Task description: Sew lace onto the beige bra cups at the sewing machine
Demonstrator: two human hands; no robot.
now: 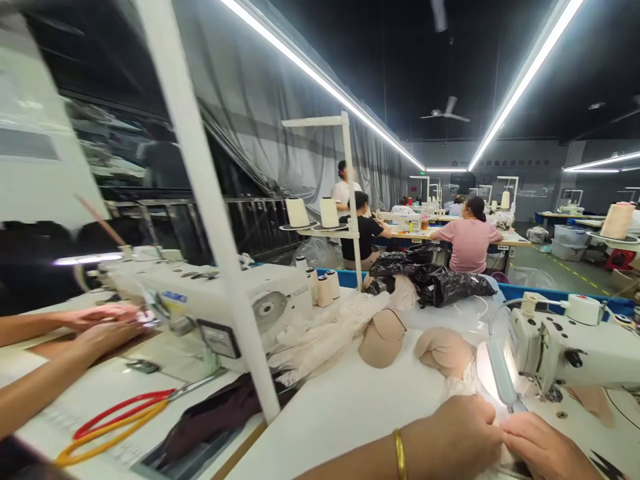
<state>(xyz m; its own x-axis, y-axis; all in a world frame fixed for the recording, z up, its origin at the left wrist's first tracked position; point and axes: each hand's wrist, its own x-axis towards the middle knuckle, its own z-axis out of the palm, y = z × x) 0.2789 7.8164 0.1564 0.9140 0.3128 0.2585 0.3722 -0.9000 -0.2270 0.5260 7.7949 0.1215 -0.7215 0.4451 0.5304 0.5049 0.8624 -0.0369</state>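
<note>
- Biggest thing from where I'm standing: the white counter, smooth, flat and a bit shiny under the strip lights.
- Next, a chunky white sewing machine at the right, hard-shelled with rounded edges and a black knob on its front.
- Then a long heap of pale lace, flimsy, crinkled and kinda see-through, spread toward the back.
- Behind it, a crumpled black plastic bag, super glossy, all sharp creases.
- Now the hands. Left hand has its fingers curled in, right hand comes in from the other side, and they pretty much meet. Looks like both are pinching the pale cloth, though the fingertips partly hide the grip.
- That cloth is between and under the fingers, with more of it bunched up just beyond them. It's whitish, soft and ruffled, almost blown out where the light hits; can't make out the edges.
- Two beige cups sit past the hands, matte and domed, each with an overlapping flap. The right one's up against the bunched cloth.
- Slim grey lamp on a bendy neck, glowing right above the fingers.
- Smallest: a shiny gold bracelet on the left wrist.
</note>
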